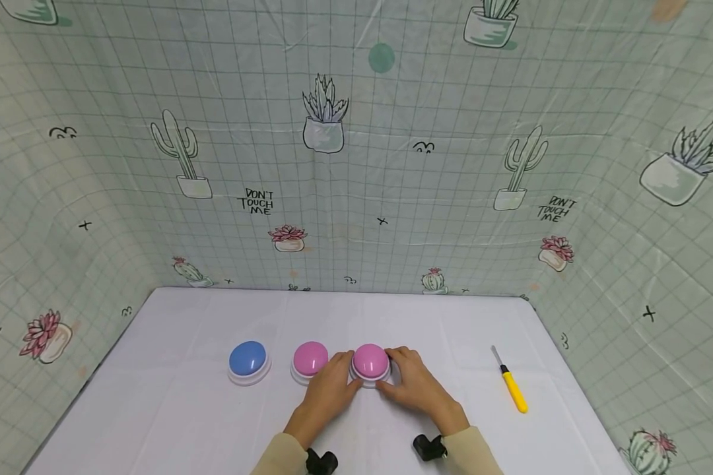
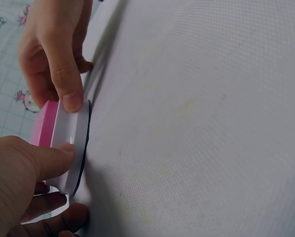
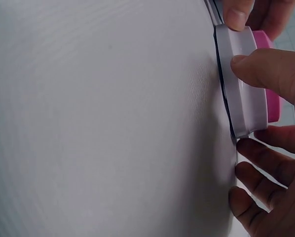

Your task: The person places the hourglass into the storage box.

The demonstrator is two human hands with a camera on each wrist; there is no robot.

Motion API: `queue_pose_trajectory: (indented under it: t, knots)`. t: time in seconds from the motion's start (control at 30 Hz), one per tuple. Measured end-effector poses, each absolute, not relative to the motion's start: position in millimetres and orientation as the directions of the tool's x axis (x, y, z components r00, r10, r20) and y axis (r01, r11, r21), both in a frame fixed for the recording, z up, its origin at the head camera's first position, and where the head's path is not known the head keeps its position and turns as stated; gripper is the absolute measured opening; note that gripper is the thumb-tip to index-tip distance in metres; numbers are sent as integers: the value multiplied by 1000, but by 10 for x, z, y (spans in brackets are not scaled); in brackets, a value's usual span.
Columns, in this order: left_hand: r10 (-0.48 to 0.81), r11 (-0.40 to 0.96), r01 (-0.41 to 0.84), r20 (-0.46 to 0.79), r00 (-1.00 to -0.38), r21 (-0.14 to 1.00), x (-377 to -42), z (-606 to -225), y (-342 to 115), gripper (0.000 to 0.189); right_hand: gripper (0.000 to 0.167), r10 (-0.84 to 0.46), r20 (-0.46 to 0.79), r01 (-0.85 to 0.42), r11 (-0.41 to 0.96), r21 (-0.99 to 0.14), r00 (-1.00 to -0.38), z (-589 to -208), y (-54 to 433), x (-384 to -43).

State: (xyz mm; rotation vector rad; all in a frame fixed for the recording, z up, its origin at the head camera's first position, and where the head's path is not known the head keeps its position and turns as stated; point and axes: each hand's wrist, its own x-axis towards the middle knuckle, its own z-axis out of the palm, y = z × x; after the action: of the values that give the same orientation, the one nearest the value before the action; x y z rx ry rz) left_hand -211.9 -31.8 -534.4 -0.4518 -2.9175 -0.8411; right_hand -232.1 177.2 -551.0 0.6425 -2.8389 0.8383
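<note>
Both hands grip one pink dome push button with a white round base, in the middle of the table. My left hand holds its left side and my right hand its right side. In the left wrist view, the thumbs press on the white base and the fingers curl behind it. The right wrist view shows the same base between the two hands, its dark underside edge at the table cloth. A second pink push button stands just left of my left hand, which partly hides it. Farther left is a blue push button.
A screwdriver with a yellow handle lies on the right of the white table. A grid-patterned curtain with plant drawings surrounds the table's back and sides. Black wrist cameras sit below both hands.
</note>
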Motion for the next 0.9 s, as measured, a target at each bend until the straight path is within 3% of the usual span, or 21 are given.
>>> queue_pose_trajectory:
  t: [0.23, 0.9]
  knots:
    - [277, 795, 316, 154, -949, 518, -2097, -5362, -319, 56, 62, -346, 163, -378, 762, -527, -924, -5488, 1764, -2292]
    - [297, 722, 320, 143, -944, 613, -2041, -5403, -387, 57, 64, -358, 160, -384, 738, -555, -920, -5490, 1794, -2204]
